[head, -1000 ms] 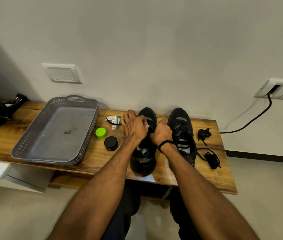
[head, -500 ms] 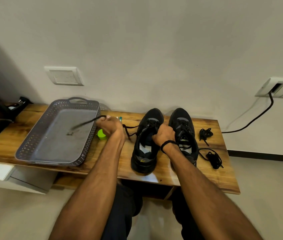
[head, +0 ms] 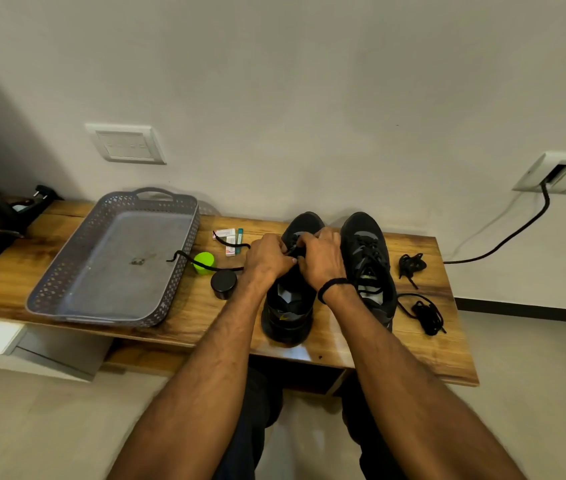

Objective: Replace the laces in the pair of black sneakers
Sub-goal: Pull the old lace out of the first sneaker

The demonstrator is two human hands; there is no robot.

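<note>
Black lace (head: 226, 269) pinched in curled fingers of L hand (head: 267, 258) & R hand (head: 321, 263), over left-side sneaker (head: 288, 306).

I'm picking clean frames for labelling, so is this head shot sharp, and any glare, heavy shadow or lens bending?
Head view: sharp at the left hand and right hand; wide-angle bending bows the bench edge; glare shines on the bench in front of the left sneaker; deep shadow darkens the wall at left; the black lace blends into the sneaker.
</note>
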